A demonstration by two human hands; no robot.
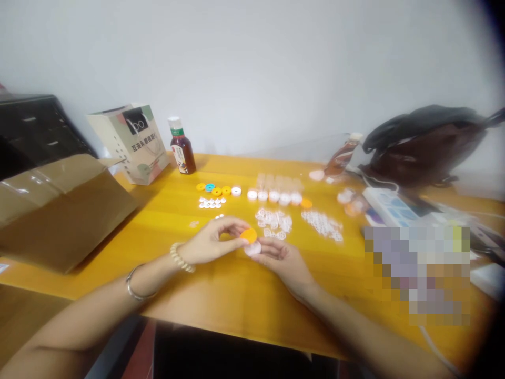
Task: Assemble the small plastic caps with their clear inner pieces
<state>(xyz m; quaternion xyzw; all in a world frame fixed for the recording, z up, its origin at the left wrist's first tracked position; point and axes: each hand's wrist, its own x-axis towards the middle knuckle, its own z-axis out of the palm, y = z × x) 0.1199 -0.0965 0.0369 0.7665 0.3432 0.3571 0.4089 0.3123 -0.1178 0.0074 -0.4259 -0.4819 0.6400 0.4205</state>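
Note:
My left hand (215,242) pinches a round orange disc (248,235) between thumb and fingers. Just below it, my right hand (286,263) grips a round white disc (253,249); the two discs touch or nearly touch. Beyond my hands runs a row of round pieces, among them a blue disc (210,187), an orange ring (226,191) and white discs (273,196). Small white pieces (212,203) lie in front of that row on the left. White openwork parts (272,222) and a patch of small clear-white parts (322,225) are spread behind my right hand.
A cardboard box (63,210) and a paper bag (134,145) stand on the left, beside a dark red bottle (182,150). On the right are another bottle (342,158), a black bag (426,145), a white-and-blue case (390,209) and a cable.

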